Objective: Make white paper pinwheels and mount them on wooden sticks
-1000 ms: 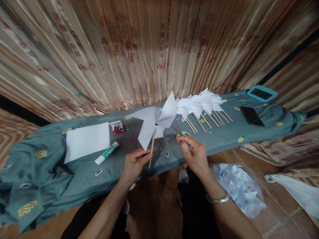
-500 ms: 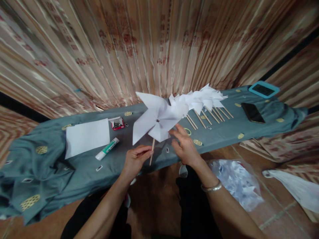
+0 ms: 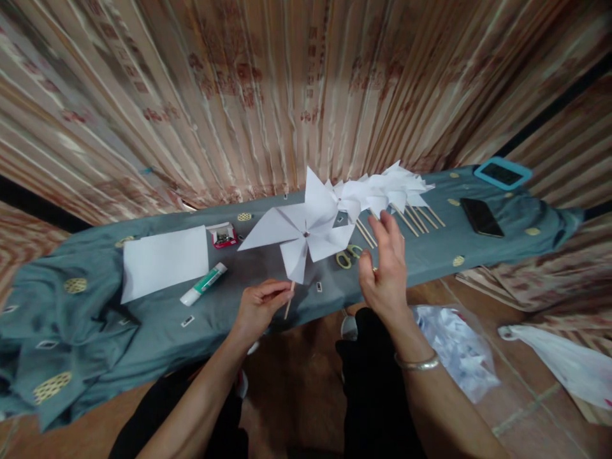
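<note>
My left hand (image 3: 258, 307) pinches the stick of the white paper pinwheel (image 3: 301, 233), holding it upright above the grey-green cloth (image 3: 143, 319) so its blades hang free, while my right hand (image 3: 385, 271), fingers spread and empty, hovers just right of the pinwheel.

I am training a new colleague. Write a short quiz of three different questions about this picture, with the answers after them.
1. True or false: the left hand holds the pinwheel by its stick.
2. Which lies nearest the sheet of paper? A glue tube B scissors C black phone
3. Is the right hand open or closed?

Key: 1 true. 2 A. 3 open, holding nothing.
</note>
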`<state>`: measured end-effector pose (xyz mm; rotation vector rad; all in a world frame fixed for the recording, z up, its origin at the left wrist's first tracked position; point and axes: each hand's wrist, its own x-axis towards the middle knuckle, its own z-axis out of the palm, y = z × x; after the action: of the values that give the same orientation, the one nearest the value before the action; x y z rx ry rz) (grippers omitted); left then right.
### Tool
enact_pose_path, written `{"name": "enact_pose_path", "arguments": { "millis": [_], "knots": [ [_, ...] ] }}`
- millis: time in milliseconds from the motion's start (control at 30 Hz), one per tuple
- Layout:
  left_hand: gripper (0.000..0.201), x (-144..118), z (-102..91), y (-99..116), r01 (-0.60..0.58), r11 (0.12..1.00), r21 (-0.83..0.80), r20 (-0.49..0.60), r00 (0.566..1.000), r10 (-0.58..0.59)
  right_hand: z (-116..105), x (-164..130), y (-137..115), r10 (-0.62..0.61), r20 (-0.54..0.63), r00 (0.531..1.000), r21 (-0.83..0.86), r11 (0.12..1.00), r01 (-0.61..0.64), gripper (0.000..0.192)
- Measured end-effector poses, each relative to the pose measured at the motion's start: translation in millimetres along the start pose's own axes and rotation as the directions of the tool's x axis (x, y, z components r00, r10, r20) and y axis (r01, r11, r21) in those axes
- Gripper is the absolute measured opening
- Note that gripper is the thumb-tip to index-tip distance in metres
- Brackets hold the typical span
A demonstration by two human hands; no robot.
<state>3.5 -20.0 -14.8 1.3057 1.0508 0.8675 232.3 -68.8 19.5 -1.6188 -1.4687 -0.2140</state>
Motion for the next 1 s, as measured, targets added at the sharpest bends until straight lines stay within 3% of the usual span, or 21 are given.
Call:
{"name": "enact_pose_path", "arguments": {
  "millis": [100, 300, 533, 600, 700, 800, 867, 1000],
  "knots": [
    [0.015, -1.7, 1.1, 1.1, -0.009, 1.0, 0.026, 0.037, 0.999, 0.008, 3.3, 0.9, 4.7, -0.023, 0.125, 0.992, -0.064, 0.997, 0.031, 0.064],
    [0.02, -1.1, 2.0, 3.4, 0.01, 1.0, 0.029, 0.007, 1.0, -0.011, 10.2, -11.3, -3.3, -0.054, 0.263, 0.963, -0.031, 0.997, 0.065, 0.052],
    [0.021, 1.8, -1.4, 6.5, -0.009, 1.0, 0.009, -0.077, 0.997, 0.01, 12.9, -27.3, -21.8, -0.178, 0.519, 0.836, 0.285, 0.958, 0.027, 0.047],
    [0.021, 2.1, -2.9, 6.0, -0.005, 1.0, 0.004, -0.084, 0.996, 0.005, 8.8, -25.1, -19.5, -0.131, 0.469, 0.874, 0.318, 0.948, -0.029, 0.04],
    [0.02, 1.8, -3.8, 5.1, -0.004, 1.0, 0.01, -0.082, 0.997, 0.005, -2.3, -16.1, -15.1, -0.03, 0.199, 0.98, 0.237, 0.971, -0.018, 0.033],
    [0.017, 0.4, -2.6, 4.9, -0.004, 1.0, 0.021, -0.07, 0.998, 0.006, -11.3, -6.7, -12.2, -0.067, -0.033, 0.997, 0.038, 0.997, 0.068, 0.037],
    [0.016, -1.0, -1.4, 4.9, -0.004, 1.0, 0.027, -0.048, 0.999, 0.006, -12.2, -3.2, -10.3, -0.112, -0.038, 0.993, -0.081, 0.991, 0.109, 0.052],
    [0.016, -2.9, -0.7, 3.4, -0.009, 0.998, 0.058, 0.008, 1.0, 0.008, -4.8, -4.0, -5.7, -0.1, 0.125, 0.987, -0.15, 0.982, 0.118, 0.065]
  ]
}}
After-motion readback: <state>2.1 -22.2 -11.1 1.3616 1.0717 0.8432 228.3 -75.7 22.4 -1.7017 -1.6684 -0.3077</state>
